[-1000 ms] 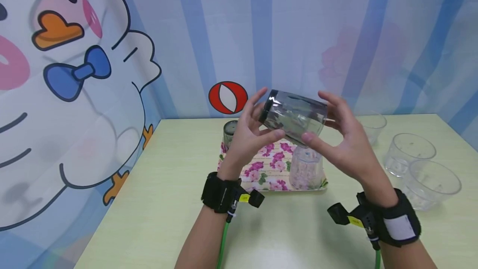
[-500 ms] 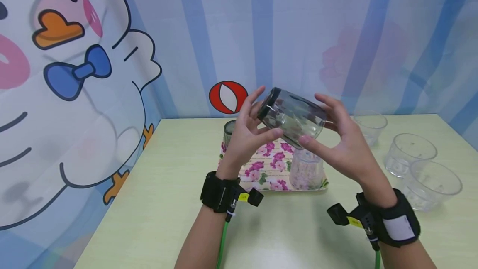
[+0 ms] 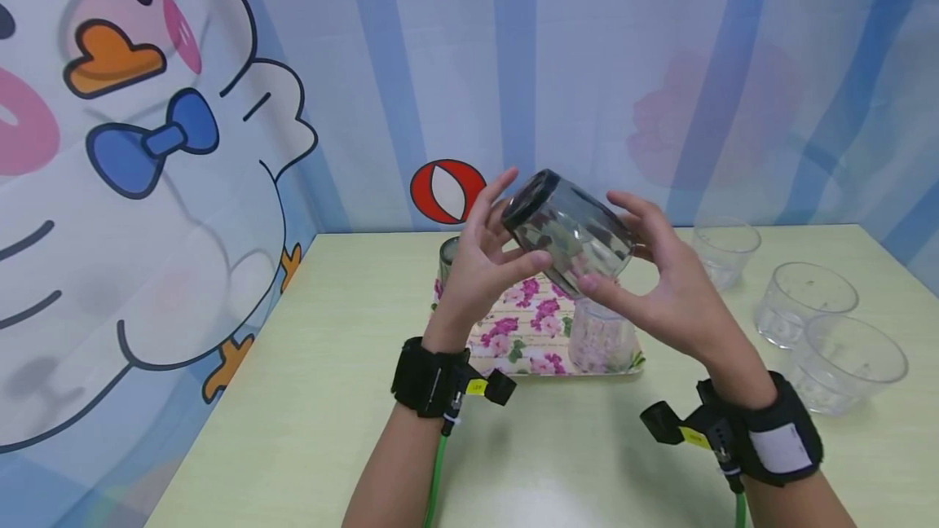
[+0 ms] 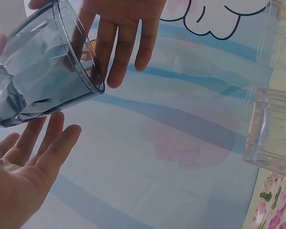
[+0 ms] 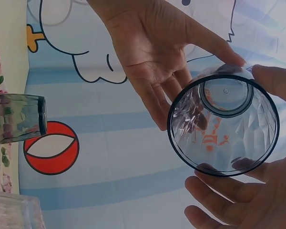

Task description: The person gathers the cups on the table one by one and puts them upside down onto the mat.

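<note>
A smoky grey, see-through glass [image 3: 568,235] with faceted sides, a round mouth and a thick, darker base is held up in the air, tilted. In the head view it is seen just off centre, toward 3 o'clock, its base pointed to 10 o'clock and its mouth to 4 o'clock. The base end is held by the left hand [image 3: 480,271], the mouth end by the right hand [image 3: 671,288]. In the right wrist view, a small mark is shown on the base through the open mouth.

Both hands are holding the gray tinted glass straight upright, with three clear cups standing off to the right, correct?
Not upright: in the head view, the gray tinted glass is tilted well over, held between the left hand and right hand. The rest is right.
</note>
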The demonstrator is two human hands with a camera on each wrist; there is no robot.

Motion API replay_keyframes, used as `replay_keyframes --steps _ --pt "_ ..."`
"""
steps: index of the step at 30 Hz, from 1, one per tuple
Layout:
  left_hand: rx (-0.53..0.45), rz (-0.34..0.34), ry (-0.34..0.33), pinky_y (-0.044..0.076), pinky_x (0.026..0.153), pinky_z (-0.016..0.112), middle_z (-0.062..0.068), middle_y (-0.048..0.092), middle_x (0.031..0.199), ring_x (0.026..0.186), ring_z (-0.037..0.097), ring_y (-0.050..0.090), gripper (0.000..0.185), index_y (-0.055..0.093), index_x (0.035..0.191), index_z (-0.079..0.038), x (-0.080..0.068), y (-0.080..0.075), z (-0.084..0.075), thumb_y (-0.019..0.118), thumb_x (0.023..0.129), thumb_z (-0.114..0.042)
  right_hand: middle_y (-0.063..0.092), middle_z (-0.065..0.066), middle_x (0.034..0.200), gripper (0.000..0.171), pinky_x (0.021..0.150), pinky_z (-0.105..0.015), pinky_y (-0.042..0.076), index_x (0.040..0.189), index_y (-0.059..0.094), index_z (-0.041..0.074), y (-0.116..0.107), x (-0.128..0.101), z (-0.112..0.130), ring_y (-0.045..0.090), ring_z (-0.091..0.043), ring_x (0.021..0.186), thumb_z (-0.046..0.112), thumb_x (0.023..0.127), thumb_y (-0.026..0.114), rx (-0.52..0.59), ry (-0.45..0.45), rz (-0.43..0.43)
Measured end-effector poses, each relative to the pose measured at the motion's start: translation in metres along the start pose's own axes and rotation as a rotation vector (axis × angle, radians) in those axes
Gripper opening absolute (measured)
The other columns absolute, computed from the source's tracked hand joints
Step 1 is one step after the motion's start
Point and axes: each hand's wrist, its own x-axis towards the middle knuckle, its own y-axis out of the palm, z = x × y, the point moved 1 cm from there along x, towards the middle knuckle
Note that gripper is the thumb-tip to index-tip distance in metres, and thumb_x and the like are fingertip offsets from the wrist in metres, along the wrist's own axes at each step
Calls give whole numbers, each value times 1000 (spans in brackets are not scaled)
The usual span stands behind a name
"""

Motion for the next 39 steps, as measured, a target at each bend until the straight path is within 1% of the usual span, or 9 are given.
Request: replay_keyframes --steps 7,12,18,24,31,39 --pt "1 -2 6 48 104 50 17 42 147 126 19 51 114 25 151 -26 0 0 0 80 59 -64 44 -20 147 83 102 -64 38 151 22 31 2 0 0 46 -41 129 26 84 70 -3 15 30" --pt "5 -6 9 47 105 51 19 43 146 130 26 49 114 25 151 -25 0 0 0 80 59 -65 44 -19 147 83 101 -68 38 151 21 32 4 1 1 46 -43 130 28 84 70 -16 28 49" --pt "4 -2 21 46 105 51 21 43 146 133 31 47 114 25 151 -23 0 0 -1 80 59 -64 45 -19 146 84 100 -69 38 152 20 32 5 1 2 47 -43 129 29 84 71 -27 37 67" --pt "-3 4 21 46 106 50 21 42 147 134 32 46 114 25 151 -22 -1 0 -2 80 60 -64 46 -18 145 85 99 -70 39 152 19 31 5 1 2 47 -43 130 31 84 71 -28 45 88" --pt "2 11 23 46 106 51 20 42 148 134 32 46 113 25 151 -21 -1 0 -2 79 61 -63 46 -16 145 86 97 -67 42 152 18 31 7 1 2 46 -41 130 31 85 71 -17 53 112" --pt "4 19 37 49 103 47 20 42 147 133 31 48 110 26 150 -21 0 -1 -1 79 63 -62 48 -13 143 84 98 -68 41 151 20 30 11 2 2 47 -41 130 34 84 72 -29 56 125"
